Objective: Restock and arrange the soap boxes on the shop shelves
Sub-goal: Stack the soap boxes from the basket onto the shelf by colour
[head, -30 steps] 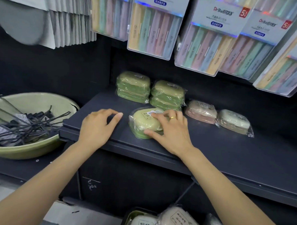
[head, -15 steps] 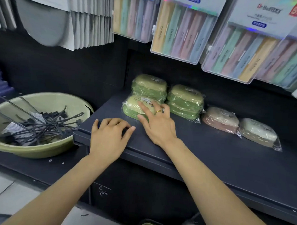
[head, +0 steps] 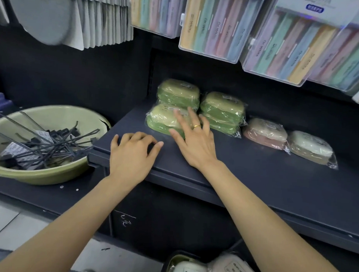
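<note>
Resting straight-fingered on a plastic-wrapped green oval soap box (head: 165, 120), right hand (head: 194, 144) open, box on dark shelf (head: 254, 171) just near of left green stack (head: 179, 93), left hand (head: 133, 154) loosely curled on shelf edge, holding nothing.

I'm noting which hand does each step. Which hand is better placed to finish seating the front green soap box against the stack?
Right. The right hand already lies with straight fingers on the front green soap box. The left hand rests on the shelf edge, apart from the box.
</note>
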